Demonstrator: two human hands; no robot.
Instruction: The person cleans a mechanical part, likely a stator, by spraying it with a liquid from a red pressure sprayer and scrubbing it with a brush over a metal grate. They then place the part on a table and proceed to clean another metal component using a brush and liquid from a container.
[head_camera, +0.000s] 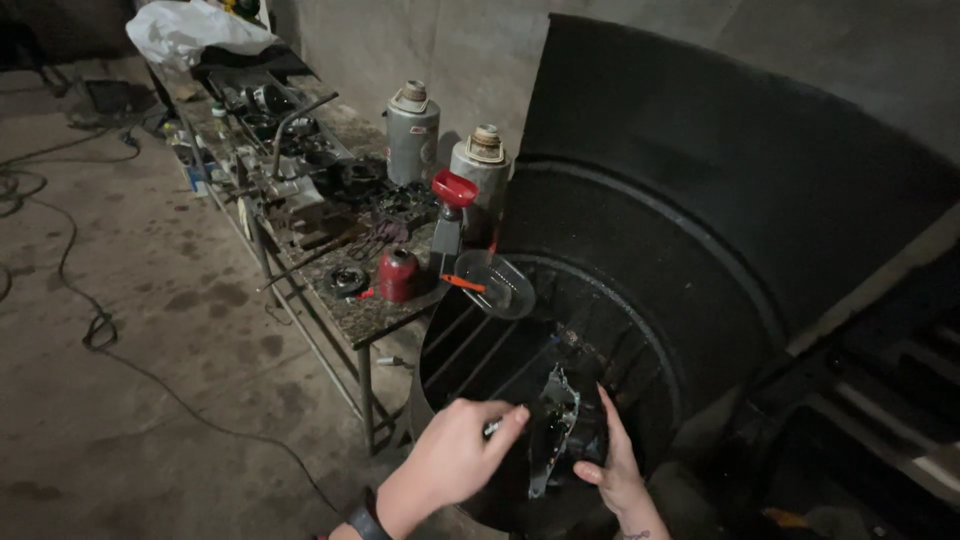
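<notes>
My left hand (462, 452) is at the bottom centre with its fingers curled around a small metal piece, a dark band on the wrist. My right hand (612, 462) is just to its right, thumb and fingers on a dark, greasy metal part (556, 425) that stands between both hands. Both hands hover over the rim of a large dark round tub (640, 290) with bars across its inside.
A long workbench (375, 318) runs up the left, crowded with engine parts, tools, two grey metal cans (412, 133), a red can (398, 274), a red-capped bottle (450, 215) and a clear dish (496, 283). Cables (98, 328) trail over the concrete floor. A white bag (190, 30) lies at the bench's far end.
</notes>
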